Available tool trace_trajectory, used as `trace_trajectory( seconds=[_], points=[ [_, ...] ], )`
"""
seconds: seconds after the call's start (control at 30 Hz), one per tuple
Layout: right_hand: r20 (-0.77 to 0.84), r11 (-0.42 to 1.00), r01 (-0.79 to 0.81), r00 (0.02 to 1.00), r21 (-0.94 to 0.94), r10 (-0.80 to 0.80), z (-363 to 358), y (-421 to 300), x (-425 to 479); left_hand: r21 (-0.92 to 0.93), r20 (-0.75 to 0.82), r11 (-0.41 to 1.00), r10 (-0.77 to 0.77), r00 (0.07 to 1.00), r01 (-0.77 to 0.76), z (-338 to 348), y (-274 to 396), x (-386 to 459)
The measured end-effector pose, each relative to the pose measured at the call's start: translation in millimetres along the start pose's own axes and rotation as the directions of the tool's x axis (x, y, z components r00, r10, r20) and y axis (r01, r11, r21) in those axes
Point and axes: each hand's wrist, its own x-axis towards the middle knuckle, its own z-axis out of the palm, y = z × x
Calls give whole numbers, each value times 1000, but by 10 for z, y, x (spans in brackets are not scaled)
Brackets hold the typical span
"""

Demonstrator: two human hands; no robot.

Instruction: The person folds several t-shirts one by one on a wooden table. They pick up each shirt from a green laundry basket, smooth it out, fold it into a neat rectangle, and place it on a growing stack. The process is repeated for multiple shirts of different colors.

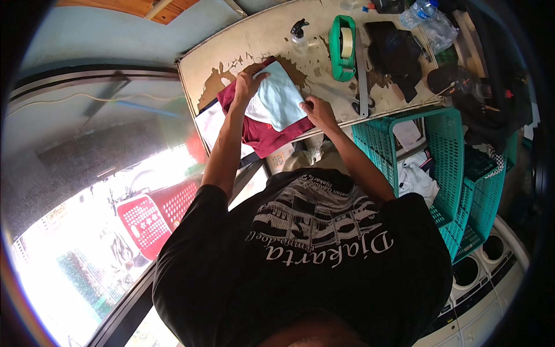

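Observation:
A folded light-blue cloth lies on top of a maroon garment near the table's front left corner. My left hand grips the far left side of the pile, its thumb on the blue cloth and its other fingers partly hidden. At the right edge of that cloth, my right hand pinches the fabric between thumb and fingers. A white patterned part shows beside the blue cloth. White and dark fabric sticks out from under the maroon garment on the left.
On the worn table stand a spray bottle and a green tape dispenser. A metal ruler lies beside scissors and dark cloth. Teal plastic baskets with clothes stand at right; a red basket is beyond the glass.

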Motion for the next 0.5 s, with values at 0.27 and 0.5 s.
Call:
trace_trajectory(
  seconds=[0.27, 0.5],
  points=[
    [-76, 998, 23, 997, 60, -19, 96, 205, -18, 52, 56, 991, -123, 991, 120, 28, 40, 23],
    [76, 993, -62, 996, 104, 54, 109, 347, 50, 72, 32, 988, -136, 990, 133, -2, 106, 13]
  ],
)
